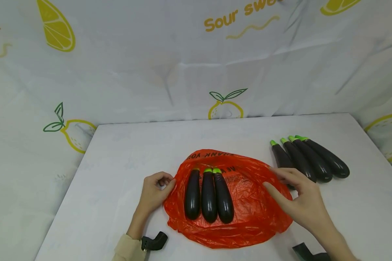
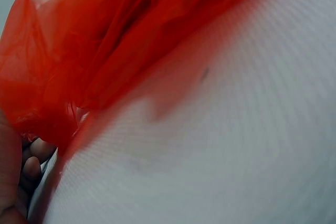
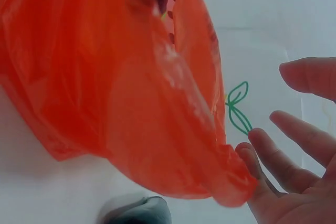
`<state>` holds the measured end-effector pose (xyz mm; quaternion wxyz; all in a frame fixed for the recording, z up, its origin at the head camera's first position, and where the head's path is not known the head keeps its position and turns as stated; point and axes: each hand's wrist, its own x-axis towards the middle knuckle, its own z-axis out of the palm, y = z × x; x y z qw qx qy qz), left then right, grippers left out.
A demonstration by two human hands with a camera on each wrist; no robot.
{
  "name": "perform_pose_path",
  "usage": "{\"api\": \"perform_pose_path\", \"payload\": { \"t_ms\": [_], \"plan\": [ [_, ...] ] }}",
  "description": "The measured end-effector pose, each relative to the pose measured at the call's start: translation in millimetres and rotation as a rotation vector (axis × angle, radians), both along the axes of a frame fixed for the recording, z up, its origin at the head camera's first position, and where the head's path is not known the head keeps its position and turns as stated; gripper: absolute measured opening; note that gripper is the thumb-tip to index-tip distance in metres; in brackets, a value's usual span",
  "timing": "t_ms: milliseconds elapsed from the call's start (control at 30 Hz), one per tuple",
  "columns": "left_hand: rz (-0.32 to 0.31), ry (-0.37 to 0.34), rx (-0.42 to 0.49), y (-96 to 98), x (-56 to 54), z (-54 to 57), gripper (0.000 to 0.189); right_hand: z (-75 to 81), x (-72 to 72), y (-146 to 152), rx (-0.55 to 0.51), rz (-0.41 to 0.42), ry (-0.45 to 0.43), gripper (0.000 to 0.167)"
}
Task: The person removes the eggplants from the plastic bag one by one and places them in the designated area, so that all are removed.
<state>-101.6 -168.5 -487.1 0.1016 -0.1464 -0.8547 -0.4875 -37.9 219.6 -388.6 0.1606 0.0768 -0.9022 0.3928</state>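
Three dark eggplants (image 1: 209,197) with green stem ends lie side by side in a red plastic bag (image 1: 248,228), its mouth spread wide. My left hand (image 1: 155,192) pinches the bag's left edge between thumb and fingers; in the left wrist view, curled fingers (image 2: 34,163) show beside the red film. At the bag's right side is my right hand (image 1: 302,201), thumb and fingers spread apart. Near its little finger, the right wrist view has a gathered corner of the bag; whether they touch is hard to tell.
Several more eggplants (image 1: 317,159) lie in a row at the right rear of the white table (image 1: 134,148), partly behind my right hand. Behind the table hangs a white cloth (image 1: 134,72) printed with lemons. Black wrist devices (image 1: 155,241) sit near both forearms.
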Motion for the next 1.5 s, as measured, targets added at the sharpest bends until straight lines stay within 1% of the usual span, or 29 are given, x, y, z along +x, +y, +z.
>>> {"api": "perform_pose_path", "payload": {
  "t_ms": [133, 333, 433, 500, 767, 1067, 1200, 1333, 1500],
  "plan": [
    [-0.003, 0.009, 0.006, 0.0, -0.1, -0.3, 0.011, -0.6, -0.2, -4.3, -0.004, 0.005, -0.018, 0.049],
    [-0.001, 0.021, 0.003, 0.2, -0.3, -0.2, 0.002, 0.3, 2.3, -12.6, 0.026, -0.001, -0.048, 0.045],
    [0.001, 0.023, 0.001, 0.3, -0.3, 0.4, 0.005, 0.4, 3.0, -16.7, 0.033, 0.007, -0.054, 0.044],
    [0.003, 0.021, -0.002, 0.4, -0.3, 0.3, 0.004, 0.3, 3.3, -19.5, 0.034, 0.012, -0.064, 0.044],
    [0.007, 0.018, -0.005, 0.8, -0.2, 0.4, 0.005, -4.8, 3.7, -29.4, 0.015, 0.035, -0.100, 0.043],
    [0.008, 0.007, -0.003, 0.4, -0.3, 0.3, 0.004, -9.1, 3.4, -41.1, -0.003, 0.059, -0.113, 0.044],
    [0.002, 0.003, 0.000, 0.9, 0.3, 1.1, 0.005, -11.5, 3.7, -46.5, -0.015, 0.074, -0.157, 0.044],
    [-0.003, 0.029, 0.006, 1.9, 0.0, 1.2, 0.004, -15.3, 4.2, -52.6, -0.043, 0.100, -0.205, 0.043],
    [-0.008, 0.049, 0.007, 2.2, 0.0, 1.2, 0.006, -22.0, 4.8, -59.8, -0.079, 0.122, -0.220, 0.040]
  ]
}}
